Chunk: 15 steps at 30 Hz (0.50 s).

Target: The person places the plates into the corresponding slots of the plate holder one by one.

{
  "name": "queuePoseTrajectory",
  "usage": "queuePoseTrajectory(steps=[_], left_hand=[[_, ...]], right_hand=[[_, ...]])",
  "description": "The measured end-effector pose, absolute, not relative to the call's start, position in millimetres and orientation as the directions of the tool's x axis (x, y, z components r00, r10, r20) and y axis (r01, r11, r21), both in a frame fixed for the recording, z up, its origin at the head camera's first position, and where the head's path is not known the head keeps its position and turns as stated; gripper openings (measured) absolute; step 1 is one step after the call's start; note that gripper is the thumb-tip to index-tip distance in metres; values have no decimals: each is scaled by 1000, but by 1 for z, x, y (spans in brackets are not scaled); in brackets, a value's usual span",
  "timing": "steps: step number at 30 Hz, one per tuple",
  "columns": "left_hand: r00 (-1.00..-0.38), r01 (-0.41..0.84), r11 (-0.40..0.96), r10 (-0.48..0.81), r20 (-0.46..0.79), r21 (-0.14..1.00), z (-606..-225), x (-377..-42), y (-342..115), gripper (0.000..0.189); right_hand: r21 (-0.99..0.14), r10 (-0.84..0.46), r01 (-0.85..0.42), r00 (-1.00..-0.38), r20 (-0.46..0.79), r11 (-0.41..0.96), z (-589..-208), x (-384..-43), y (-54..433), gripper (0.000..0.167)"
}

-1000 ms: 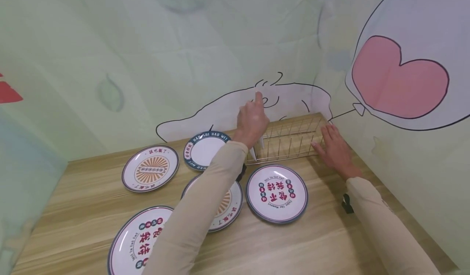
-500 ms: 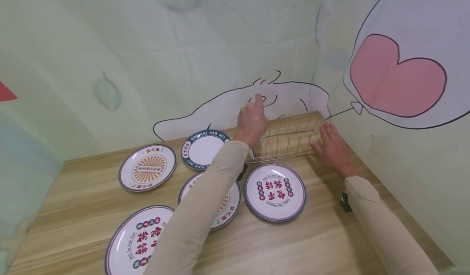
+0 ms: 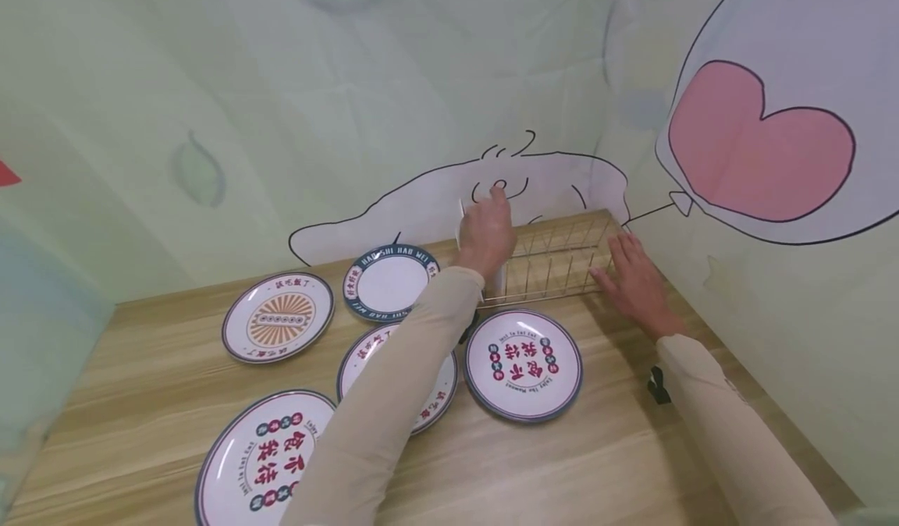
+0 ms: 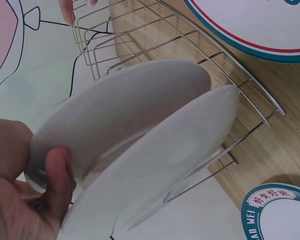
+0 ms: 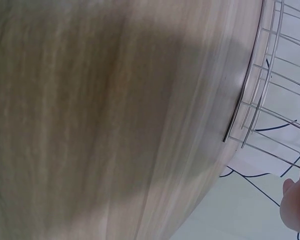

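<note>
A wire dish rack [image 3: 555,272] stands at the back of the table against the wall cloth. Two plates stand on edge at its left end, seen side by side in the left wrist view. My left hand [image 3: 487,233] pinches the inner plate [image 4: 135,95], its thumb in the gap between the two. The outer plate [image 4: 175,150] leans close beside it, apart from the thumb. My right hand [image 3: 639,288] rests against the rack's right end with its fingers extended and the thumb spread toward the front wires. Only part of that hand shows in the right wrist view.
Several plates lie flat on the wooden table [image 3: 161,385]: a blue-rimmed one [image 3: 392,282], a sunburst one [image 3: 278,318], another partly under my left sleeve [image 3: 365,354], and two with red lettering, one right [image 3: 524,365] and one front left [image 3: 253,463]. The printed wall cloth borders the table.
My left hand has dropped slightly and turned, and a plate edge now shows to its left. The right hand stays at the rack's end. The head view has shifted a little.
</note>
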<state>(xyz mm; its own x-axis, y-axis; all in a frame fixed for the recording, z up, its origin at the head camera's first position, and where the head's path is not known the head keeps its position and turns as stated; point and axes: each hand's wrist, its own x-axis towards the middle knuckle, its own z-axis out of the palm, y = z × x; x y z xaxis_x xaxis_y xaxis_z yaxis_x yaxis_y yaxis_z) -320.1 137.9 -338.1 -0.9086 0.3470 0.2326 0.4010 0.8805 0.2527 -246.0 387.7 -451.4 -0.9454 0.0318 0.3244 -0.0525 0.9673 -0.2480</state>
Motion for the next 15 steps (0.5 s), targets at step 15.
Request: queuePoseTrajectory(steps=[15], left_hand=[[-913,388,893,338,229,227,-343,-322,143,53]], right_hand=[[-251,18,-71,-942,335,965,-453,-244,386,72]])
